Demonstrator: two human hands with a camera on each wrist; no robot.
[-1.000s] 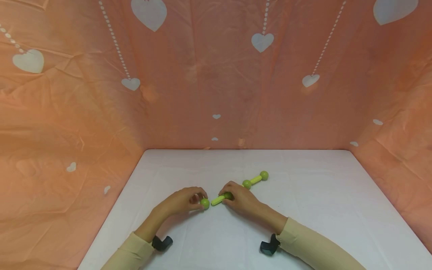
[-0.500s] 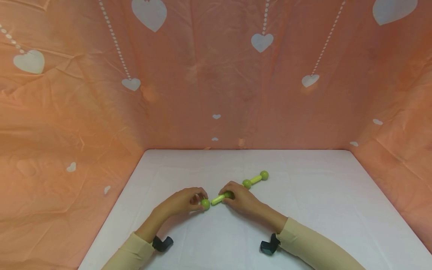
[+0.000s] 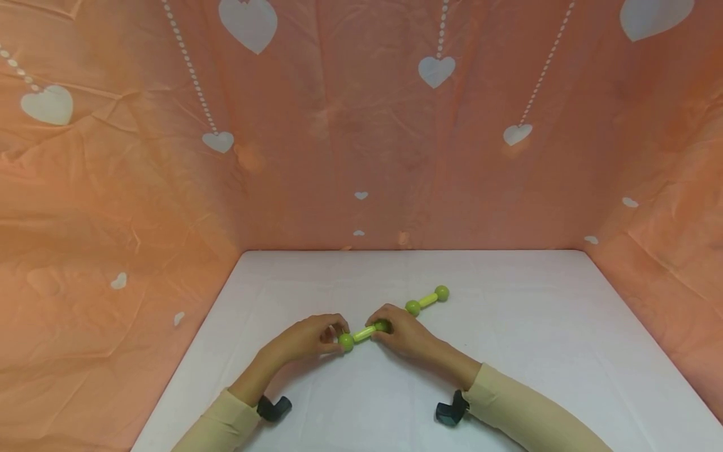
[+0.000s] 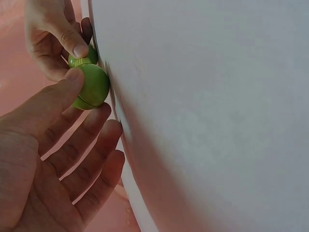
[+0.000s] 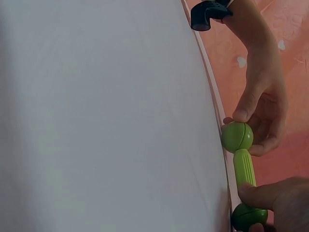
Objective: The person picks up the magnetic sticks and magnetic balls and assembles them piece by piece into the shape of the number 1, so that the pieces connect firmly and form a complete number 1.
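My left hand (image 3: 313,336) pinches a green ball (image 3: 346,342) between thumb and fingers, low over the white table. Against that ball sits the end of a ribbed yellow-green rod (image 5: 244,166). My right hand (image 3: 403,331) grips the rod's other end together with a second green ball (image 5: 249,217), mostly covered by the fingers in the head view. Past the right hand the chain goes on with another green ball (image 3: 413,307), a short rod (image 3: 428,300) and an end ball (image 3: 442,293). In the left wrist view the left hand's ball (image 4: 94,86) overlaps the rod behind it.
A white table (image 3: 508,326) lies under both hands. Orange cloth (image 3: 361,157) with white hearts hangs behind it and at both sides. Dark wrist cameras (image 3: 274,408) jut from both wrists, close to the tabletop.
My left hand has moved slightly right with its ball, closing the small gap to the rod's end. The right hand and the rest of the chain have stayed in place.
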